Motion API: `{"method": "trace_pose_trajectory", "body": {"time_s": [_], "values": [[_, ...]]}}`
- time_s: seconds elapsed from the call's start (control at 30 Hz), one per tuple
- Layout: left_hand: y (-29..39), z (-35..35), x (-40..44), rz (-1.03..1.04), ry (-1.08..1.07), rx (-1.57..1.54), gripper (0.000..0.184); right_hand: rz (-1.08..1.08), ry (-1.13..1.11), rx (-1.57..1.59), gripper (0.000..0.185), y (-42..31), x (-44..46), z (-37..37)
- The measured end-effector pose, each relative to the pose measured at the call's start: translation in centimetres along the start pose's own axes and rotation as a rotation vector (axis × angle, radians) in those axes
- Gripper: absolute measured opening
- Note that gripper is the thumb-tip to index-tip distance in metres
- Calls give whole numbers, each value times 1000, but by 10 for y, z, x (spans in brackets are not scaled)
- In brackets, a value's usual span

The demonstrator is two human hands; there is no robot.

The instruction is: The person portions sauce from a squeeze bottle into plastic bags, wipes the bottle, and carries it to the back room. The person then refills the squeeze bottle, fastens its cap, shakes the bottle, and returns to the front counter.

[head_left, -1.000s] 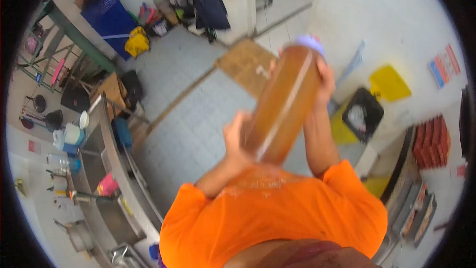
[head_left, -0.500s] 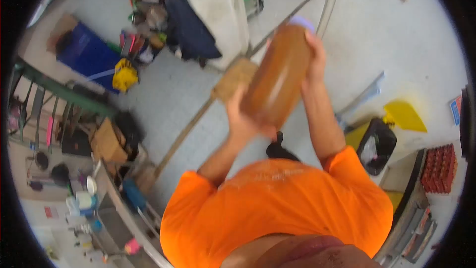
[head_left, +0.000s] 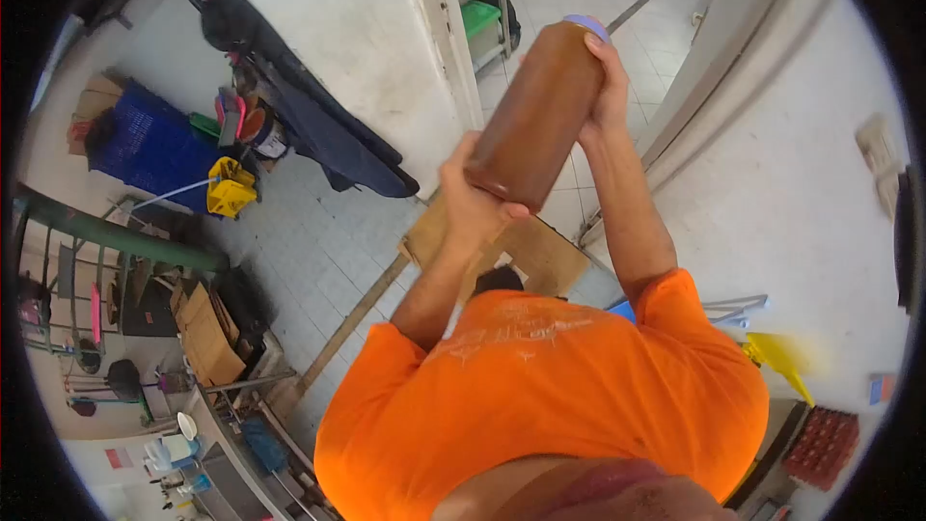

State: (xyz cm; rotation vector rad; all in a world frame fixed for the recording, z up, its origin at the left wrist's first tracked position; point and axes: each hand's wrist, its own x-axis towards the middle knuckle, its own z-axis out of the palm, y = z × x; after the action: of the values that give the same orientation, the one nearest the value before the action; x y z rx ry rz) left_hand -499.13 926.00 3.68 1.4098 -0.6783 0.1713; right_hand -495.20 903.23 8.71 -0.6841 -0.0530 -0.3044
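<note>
A large clear jar (head_left: pixel 536 116) full of brown liquid, with a purple lid (head_left: pixel 587 26), is held out in front of my chest. It leans, its lid end up and to the right. My left hand (head_left: pixel 473 198) cups the bottom end of the jar, thumb along the base. Near the lid, my right hand (head_left: pixel 608 87) wraps round the jar's side; some of its fingers are hidden behind it.
An open doorway with a white door (head_left: pixel 357 29) lies ahead. Cardboard (head_left: pixel 550 256) covers the floor at the threshold. A blue crate (head_left: pixel 154 140) and yellow mop wringer (head_left: pixel 230 188) stand left. A yellow dustpan (head_left: pixel 779 362) is at right, near stacked red trays (head_left: pixel 822 446).
I have moved forward to the doorway, so the door and cardboard are closer. The jar stays in both hands, at a similar slant. The waste bin at right has gone from view.
</note>
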Motion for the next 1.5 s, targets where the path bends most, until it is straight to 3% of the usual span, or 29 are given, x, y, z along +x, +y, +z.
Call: {"method": "trace_pose_trajectory", "body": {"time_s": [0.03,0.1,0.13,0.2,0.27,0.3,0.4,0.5,0.57,0.6,0.63,0.7,0.77,0.8,0.83,0.87,0.93,1.0,1.07,1.1,1.17,1.2,1.23,1.3,1.33,1.4,1.47,1.5], "values": [[-18,0,33,8,-95,-28,66,-34,13,41,79,4,19,-10],[-55,-6,72,242,-212,225,69,-183,-52,108,76,5,51,-4],[-73,9,100,121,-157,186,66,-140,-209,124,75,-6,76,-11],[-90,39,164,-161,-66,-23,59,-133,-78,-4,79,-14,171,-46],[-144,53,233,-134,-96,-20,56,-24,29,-26,82,-25,243,-63],[-171,59,267,-120,-111,-19,54,-74,22,17,82,-27,259,-74],[-250,94,377,-36,-154,-7,67,-258,-206,28,82,-66,336,-99],[-290,149,449,6,-158,-53,73,-248,199,-166,82,-110,462,-146],[-326,177,491,28,-221,-47,76,-174,215,-53,84,-126,503,-198],[-353,187,507,20,-285,-19,78,-311,201,-49,84,-138,506,-191],[-363,214,530,-8,-324,-59,77,-459,168,-61,84,-159,519,-190],[-384,267,576,-69,-399,-135,77,-439,48,-155,81,-214,557,-226],[-393,322,649,-196,-531,-69,71,-494,327,-132,78,-259,617,-267],[-400,336,656,-191,-586,-120,69,-364,298,14,77,-291,644,-294],[-441,339,672,-182,-636,-171,68,-450,282,21,77,-273,668,-329],[-454,370,711,-124,-674,-230,67,-558,224,11,77,-296,687,-340],[-495,436,763,-138,-653,-371,65,-759,-110,-118,77,-338,724,-359],[-516,489,816,-111,-647,-301,69,-719,-34,-91,80,-395,772,-385],[-520,530,903,-3,-674,-152,73,-589,190,-53,78,-430,839,-435],[-527,551,929,-90,-657,-359,70,-480,321,-34,76,-438,874,-463],[-559,564,957,76,-603,-258,53,-649,186,-25,81,-440,917,-482],[-581,576,978,34,-598,-356,44,-692,6,-71,84,-458,945,-484],[-605,596,1004,-135,-598,-599,35,-717,-151,-109,87,-474,971,-492],[-646,647,1054,-507,-532,-1033,27,-667,52,-77,90,-505,1052,-570],[-662,671,1077,-675,-465,-1170,28,-528,163,-21,89,-532,1097,-597],[-660,711,1147,-307,-558,-617,26,-447,191,34,86,-550,1139,-636],[-706,742,1183,78,-513,-321,25,-614,-91,-29,82,-572,1183,-633],[-736,762,1205,143,-464,-275,27,-619,-203,-9,77,-596,1212,-636]]}}
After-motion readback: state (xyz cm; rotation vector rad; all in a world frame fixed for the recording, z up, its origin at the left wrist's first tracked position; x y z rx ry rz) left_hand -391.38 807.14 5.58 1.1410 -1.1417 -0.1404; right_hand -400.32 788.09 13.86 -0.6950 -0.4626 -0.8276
